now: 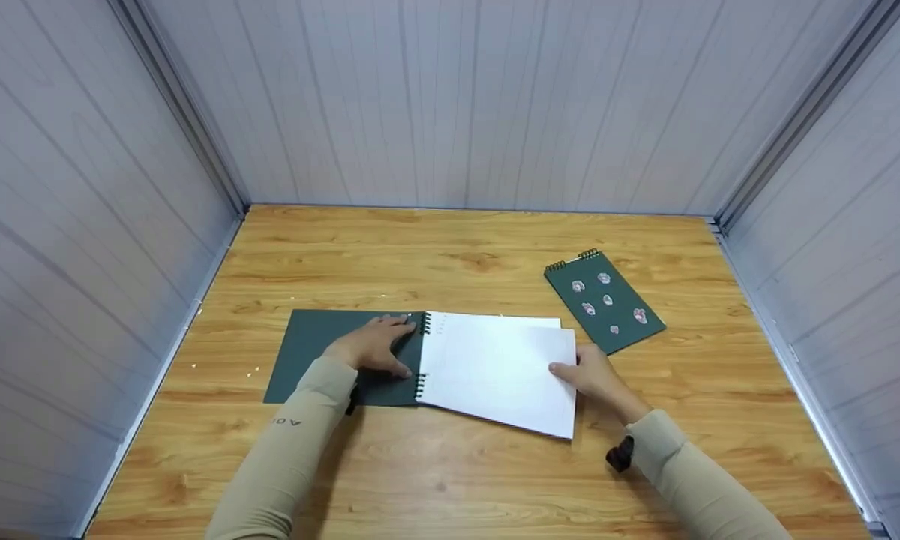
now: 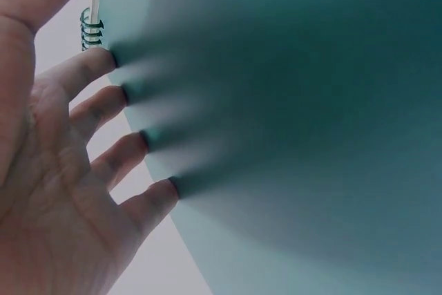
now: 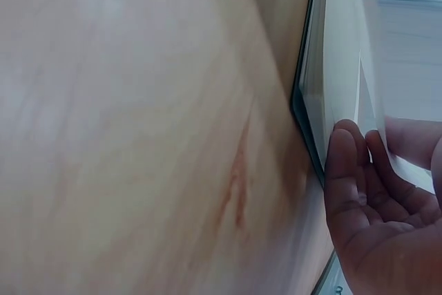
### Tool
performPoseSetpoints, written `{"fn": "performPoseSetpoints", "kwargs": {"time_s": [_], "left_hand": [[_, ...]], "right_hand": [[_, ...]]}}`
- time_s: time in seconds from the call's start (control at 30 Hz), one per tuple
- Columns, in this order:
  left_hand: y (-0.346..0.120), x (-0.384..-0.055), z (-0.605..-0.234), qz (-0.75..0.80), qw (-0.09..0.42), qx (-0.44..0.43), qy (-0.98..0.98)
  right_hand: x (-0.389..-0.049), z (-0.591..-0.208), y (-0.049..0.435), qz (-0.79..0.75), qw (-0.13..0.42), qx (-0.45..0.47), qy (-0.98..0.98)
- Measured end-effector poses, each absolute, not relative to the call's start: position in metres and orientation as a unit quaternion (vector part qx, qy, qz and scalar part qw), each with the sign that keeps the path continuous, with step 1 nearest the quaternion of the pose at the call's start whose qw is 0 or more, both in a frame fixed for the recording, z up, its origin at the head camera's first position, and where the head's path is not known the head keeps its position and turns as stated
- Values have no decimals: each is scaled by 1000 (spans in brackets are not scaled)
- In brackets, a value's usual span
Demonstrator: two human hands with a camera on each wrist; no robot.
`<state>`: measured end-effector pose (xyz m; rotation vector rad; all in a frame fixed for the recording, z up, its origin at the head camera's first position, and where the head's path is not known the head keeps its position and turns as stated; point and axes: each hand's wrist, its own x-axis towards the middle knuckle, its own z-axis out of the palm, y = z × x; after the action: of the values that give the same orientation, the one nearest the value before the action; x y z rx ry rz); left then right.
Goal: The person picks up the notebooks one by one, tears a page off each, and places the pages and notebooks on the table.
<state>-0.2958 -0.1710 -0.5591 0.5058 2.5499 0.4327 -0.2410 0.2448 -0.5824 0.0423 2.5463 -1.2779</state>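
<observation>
A spiral notebook lies open on the table, its dark green cover (image 1: 311, 341) folded out to the left and white pages on the right. My left hand (image 1: 375, 345) rests on the cover beside the spiral binding (image 1: 424, 322). In the left wrist view, the spread fingertips of that left hand (image 2: 76, 170) touch the green surface. My right hand (image 1: 596, 382) pinches a white page (image 1: 499, 371) at its right edge, thumb on top. The right wrist view shows this page (image 3: 373, 53) raised off the page stack (image 3: 315, 88), with the right hand's (image 3: 380, 222) fingers beneath it.
A smaller green spiral notepad (image 1: 626, 315) with several stickers on its cover lies to the right, behind my right hand. Small pale scraps (image 1: 253, 371) are scattered on the wooden table (image 1: 450, 480). Pale panels (image 1: 450, 105) wall in the back and both sides.
</observation>
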Motion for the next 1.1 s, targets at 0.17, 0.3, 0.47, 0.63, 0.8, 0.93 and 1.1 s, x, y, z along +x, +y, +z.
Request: {"fn": "performPoseSetpoints", "kwargs": {"time_s": [0.17,0.3,0.47,0.63,0.8,0.93,1.1], "left_hand": [[-172,-296,-559,164,245,188,937],[-174,-295,-560,165,238,193,938],[-175,-294,-562,162,224,204,939],[-177,-293,-562,163,218,203,941],[-179,-291,-567,175,228,200,937],[-180,-288,-571,188,228,194,935],[-178,-286,-572,187,230,195,935]], "right_hand": [[-243,-582,247,-442,158,27,883],[-244,-583,249,-439,163,29,883],[-244,-584,252,-447,164,43,878],[-246,-585,255,-473,167,40,864],[-250,-584,255,-547,173,58,817],[-258,-573,254,-570,187,88,795],[-275,-553,250,-543,161,86,820]]}}
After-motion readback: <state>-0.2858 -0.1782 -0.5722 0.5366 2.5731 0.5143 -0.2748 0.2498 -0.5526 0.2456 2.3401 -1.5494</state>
